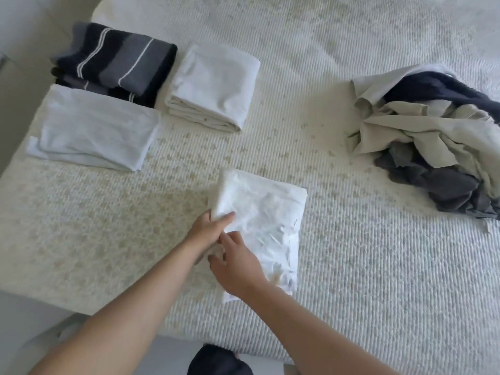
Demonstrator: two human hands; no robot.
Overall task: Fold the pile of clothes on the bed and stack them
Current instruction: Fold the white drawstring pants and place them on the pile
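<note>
On the bed (pixel 351 266), the left hand (pixel 207 230) pinches the folded white cloth (pixel 259 212) at its edge while the right hand (pixel 238 263) rests on it, fingers relaxed.

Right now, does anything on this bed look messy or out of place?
Only the unfolded heap of beige, grey and navy clothes at the right. The three folded stacks at left look tidy; the white folded garment under both hands lies slightly skewed.

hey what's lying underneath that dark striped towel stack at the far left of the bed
Under the top dark striped towel more folded striped layers show, resting on the bedspread. The pale blue folded garment covers the stack's near edge, so that part is hidden.
</note>
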